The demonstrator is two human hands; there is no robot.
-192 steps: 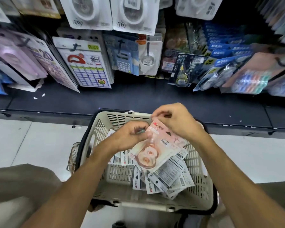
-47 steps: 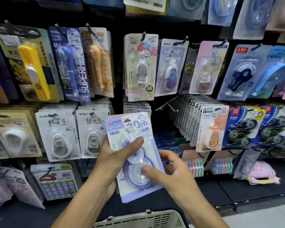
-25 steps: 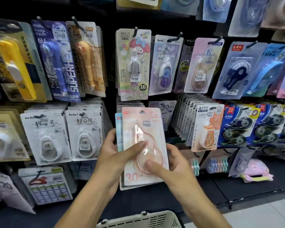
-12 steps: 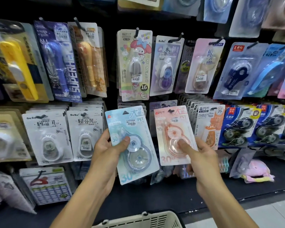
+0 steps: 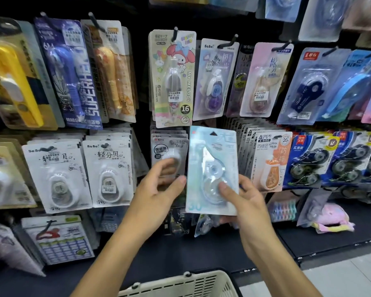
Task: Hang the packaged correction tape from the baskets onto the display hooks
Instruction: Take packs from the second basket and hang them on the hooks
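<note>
A: Grip state? Right hand (image 5: 247, 202) pinches the light-blue correction tape pack (image 5: 212, 171), thumb across the clear blister, fingers hidden behind the card. Half a second ago that pack was in the left hand.

B: And the left hand (image 5: 159, 189)?

A: Spread and relaxed, holding nothing. It sits just beside the pack's left edge, thumb tip near the card; contact can't be confirmed.

B: The pink pack the right hand had?

A: Gone from both hands. Most likely on the hook now, behind the blue one, but the blue card covers that spot, so it is not visible.

B: Where's the blue pack relative to the rack?

A: Upright, in front of the middle column of the lower row: under the My Melody pack (image 5: 172, 78), between the grey stack (image 5: 169, 146) and the orange-and-white stack (image 5: 270, 161). Hang hole (image 5: 213, 133) at the top shows dark, with no hook through it visible. Slight motion blur.

B: So not hung.

A: Judged not yet. One pack apparently placed; this one is handed over and lined up for the same hook. Next: raise the hole to the hook tip and push back. The tip is hidden behind the card, so alignment is by feel; a miss could bend the card.

B: Basket?

A: Basket rim (image 5: 180, 284) at the bottom edge, below the hands. Its contents are out of view.
</note>
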